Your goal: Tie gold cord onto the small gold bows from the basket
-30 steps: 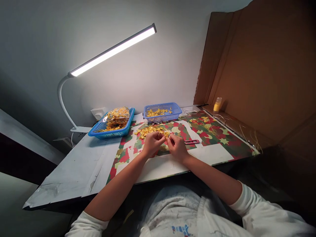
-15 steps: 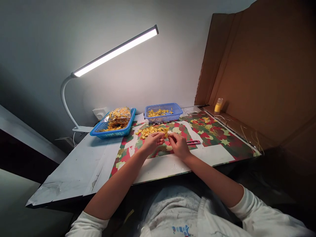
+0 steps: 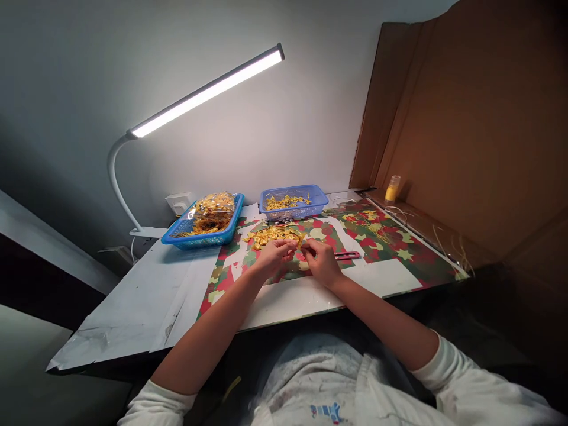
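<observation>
My left hand [image 3: 277,254] is closed in a pinch on a small gold ribbon bow [image 3: 302,238], which shows between my two hands. My right hand [image 3: 320,259] meets it from the other side, thumb and forefinger pressed together at the bow's lower edge. What lies between those right fingertips is too small to make out. Just behind my left hand spreads a pile of gold ribbon bows [image 3: 261,236] on the camouflage-patterned table cover [image 3: 217,278]. A red-handled tool [image 3: 348,255] lies beside my right hand, partly hidden by it.
A blue basket [image 3: 199,239] with gold pieces and a clear bag stands at the left. Behind the pile is a purple-blue basket [image 3: 295,210] with more gold bows. A lamp [image 3: 208,92] arches over the table. Yellow strands [image 3: 373,225] and a small yellow bottle [image 3: 393,189] are at the right.
Both hands stay in nearly the same place. The gold bow between them has turned and shows less of its face; the fingertips have shifted slightly.
</observation>
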Tool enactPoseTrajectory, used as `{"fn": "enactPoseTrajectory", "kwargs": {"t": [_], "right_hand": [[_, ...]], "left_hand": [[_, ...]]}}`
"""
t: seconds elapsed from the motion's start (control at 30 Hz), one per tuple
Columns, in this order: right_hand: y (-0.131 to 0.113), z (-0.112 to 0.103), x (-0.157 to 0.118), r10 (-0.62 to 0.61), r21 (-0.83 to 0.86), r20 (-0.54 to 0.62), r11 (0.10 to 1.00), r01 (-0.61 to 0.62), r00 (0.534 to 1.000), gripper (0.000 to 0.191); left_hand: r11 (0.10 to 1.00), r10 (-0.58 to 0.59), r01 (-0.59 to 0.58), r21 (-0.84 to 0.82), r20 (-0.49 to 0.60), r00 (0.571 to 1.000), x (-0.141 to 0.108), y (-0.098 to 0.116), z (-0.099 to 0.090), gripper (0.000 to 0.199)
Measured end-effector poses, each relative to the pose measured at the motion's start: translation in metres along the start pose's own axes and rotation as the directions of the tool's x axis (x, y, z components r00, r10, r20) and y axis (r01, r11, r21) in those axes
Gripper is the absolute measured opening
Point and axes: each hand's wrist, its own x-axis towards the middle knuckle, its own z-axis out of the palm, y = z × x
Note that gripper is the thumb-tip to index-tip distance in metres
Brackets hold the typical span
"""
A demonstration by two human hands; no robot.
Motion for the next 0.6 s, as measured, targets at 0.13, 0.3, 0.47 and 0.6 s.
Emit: {"fn": "enactPoseTrajectory", "kwargs": {"t": [0.13,0.3,0.47,0.6], "right_hand": [[-0.002,0.001,0.000,0.019,0.027,-0.007,0.999,-0.019,1.000,0.017],[-0.005,-0.004,0.002,0.037,-0.011,-0.098,0.999,-0.038,0.995,0.012],[-0.004,-0.013,0.006,0.023,-0.004,-0.246,1.000,-0.024,0.969,0.015],[-0.003,-0.017,0.013,0.038,0.051,-0.144,0.998,-0.030,0.989,0.016]], "left_hand": [[0.996,0.037,-0.038,0.085,0.014,0.999,-0.001,0.001,0.003,0.036],[0.942,0.203,-0.185,0.281,-0.033,0.979,0.000,0.000,0.001,0.032],[0.735,0.475,-0.357,0.576,-0.062,0.878,-0.003,0.000,-0.001,0.015],[0.450,0.646,-0.491,0.746,0.108,0.756,-0.005,0.001,0.000,0.008]]}}
